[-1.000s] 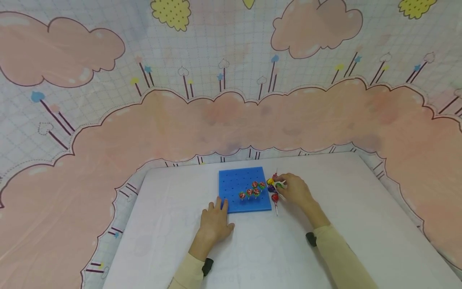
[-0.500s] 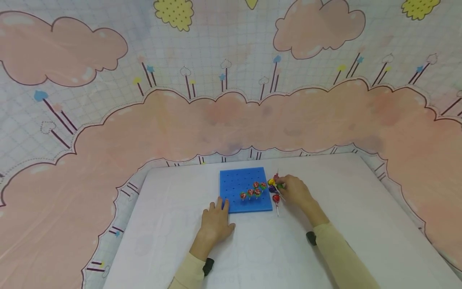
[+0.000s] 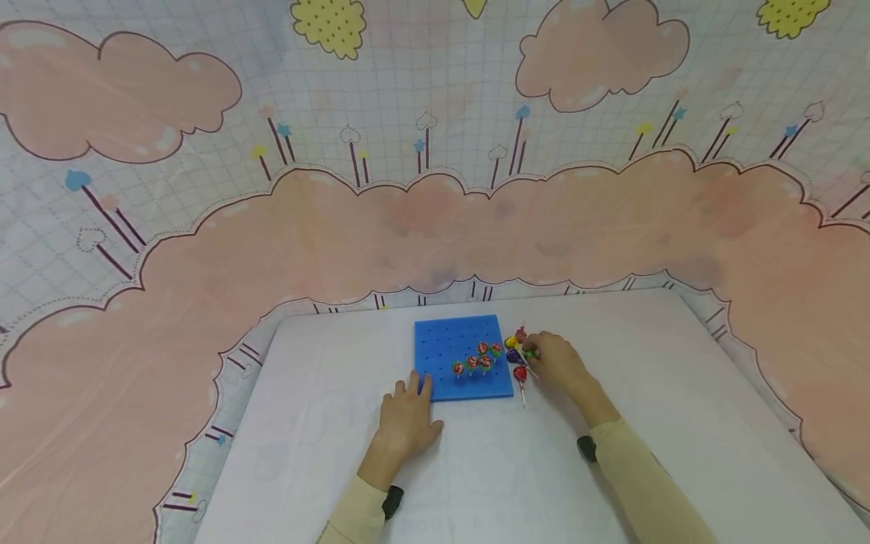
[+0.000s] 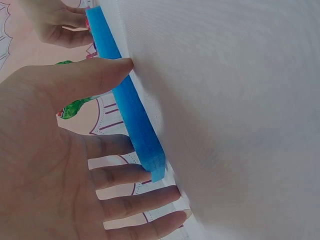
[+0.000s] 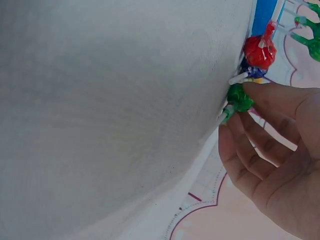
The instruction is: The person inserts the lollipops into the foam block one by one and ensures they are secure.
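Note:
My left hand lies with spread, straight fingers at the near left corner of a blue board full of small holes; the left wrist view shows its fingertips along the board's edge. Several lollipops with red-and-green wrappers stand upright in the board. Just right of the board, my right hand pinches a green-wrapped lollipop between thumb and fingers, close over the table. Beside it lie a red lollipop, a purple one, a yellow one and a pink one.
A white-covered table carries the board and the loose lollipops near its far edge. Behind it hangs a cloth printed with pink clouds. Dark wrist bands sit at the sleeves.
My right hand's fingers have shifted slightly at the green lollipop among the loose ones. The left hand stays on the board's corner, and the head view has moved very slightly.

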### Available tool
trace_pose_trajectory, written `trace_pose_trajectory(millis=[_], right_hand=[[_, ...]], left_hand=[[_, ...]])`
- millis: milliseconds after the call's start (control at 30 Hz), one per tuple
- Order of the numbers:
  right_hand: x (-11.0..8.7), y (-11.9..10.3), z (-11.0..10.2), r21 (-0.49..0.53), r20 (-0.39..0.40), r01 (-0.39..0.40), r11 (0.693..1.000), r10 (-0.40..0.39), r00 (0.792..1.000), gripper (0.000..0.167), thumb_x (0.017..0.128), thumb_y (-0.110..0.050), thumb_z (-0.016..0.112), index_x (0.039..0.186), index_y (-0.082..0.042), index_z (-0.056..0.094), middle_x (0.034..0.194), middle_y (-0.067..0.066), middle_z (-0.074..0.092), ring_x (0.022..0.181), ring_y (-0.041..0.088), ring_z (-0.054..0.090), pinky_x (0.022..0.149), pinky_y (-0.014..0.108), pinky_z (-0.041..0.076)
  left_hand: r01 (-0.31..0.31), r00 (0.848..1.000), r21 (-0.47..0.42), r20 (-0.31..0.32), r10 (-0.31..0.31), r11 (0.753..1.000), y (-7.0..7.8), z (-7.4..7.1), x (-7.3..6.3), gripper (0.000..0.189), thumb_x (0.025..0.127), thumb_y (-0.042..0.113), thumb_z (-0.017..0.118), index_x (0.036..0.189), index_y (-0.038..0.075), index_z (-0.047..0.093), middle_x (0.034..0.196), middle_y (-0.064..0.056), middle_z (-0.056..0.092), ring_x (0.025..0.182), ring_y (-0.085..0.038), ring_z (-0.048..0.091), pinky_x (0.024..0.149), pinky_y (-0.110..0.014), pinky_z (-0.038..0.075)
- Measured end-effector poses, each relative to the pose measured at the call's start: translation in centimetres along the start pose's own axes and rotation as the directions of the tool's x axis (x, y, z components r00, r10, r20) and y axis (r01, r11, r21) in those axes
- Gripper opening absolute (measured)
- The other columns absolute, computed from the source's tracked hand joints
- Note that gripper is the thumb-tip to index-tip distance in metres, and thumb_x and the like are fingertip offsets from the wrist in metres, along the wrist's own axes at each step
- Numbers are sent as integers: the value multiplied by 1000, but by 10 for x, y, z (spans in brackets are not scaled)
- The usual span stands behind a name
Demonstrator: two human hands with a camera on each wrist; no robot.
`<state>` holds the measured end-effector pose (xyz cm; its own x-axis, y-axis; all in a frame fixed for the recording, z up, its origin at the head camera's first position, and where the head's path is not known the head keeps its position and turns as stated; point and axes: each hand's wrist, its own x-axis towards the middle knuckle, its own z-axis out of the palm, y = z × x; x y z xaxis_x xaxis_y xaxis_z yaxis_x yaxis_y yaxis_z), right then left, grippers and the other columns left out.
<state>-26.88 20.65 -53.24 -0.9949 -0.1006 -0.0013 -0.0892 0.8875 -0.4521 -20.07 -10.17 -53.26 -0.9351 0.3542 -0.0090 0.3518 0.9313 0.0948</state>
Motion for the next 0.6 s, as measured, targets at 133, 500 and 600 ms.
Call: trace_pose_trajectory(millis=[133,500,600], right_hand=[[0,1,1,8,-4,5,1000,-5,1000,20,96,-6,74,116,-5,76,108,12,71,94,25,66,90,46,58],[-2,1,1,41,-50,-1,999,3,999,20,98,-9,72,118,-7,74,105,10,68,93,26,63,87,43,58],[-2,1,-1,53,-74,7,999,-3,997,22,98,-9,71,120,-7,73,105,10,67,92,26,62,84,42,57]], left_hand=[[2,1000,6,7,-2,1000,0,0,0,83,88,47,79,151,1,52,154,-26,47,127,-45,55,94,-57,54],[1,1000,6,6,-1,1000,0,1,0,82,88,47,79,151,1,52,154,-26,46,127,-45,55,94,-57,54],[4,1000,15,11,-4,1000,0,1,0,83,89,48,78,152,1,51,155,-26,46,128,-45,55,96,-57,53]])
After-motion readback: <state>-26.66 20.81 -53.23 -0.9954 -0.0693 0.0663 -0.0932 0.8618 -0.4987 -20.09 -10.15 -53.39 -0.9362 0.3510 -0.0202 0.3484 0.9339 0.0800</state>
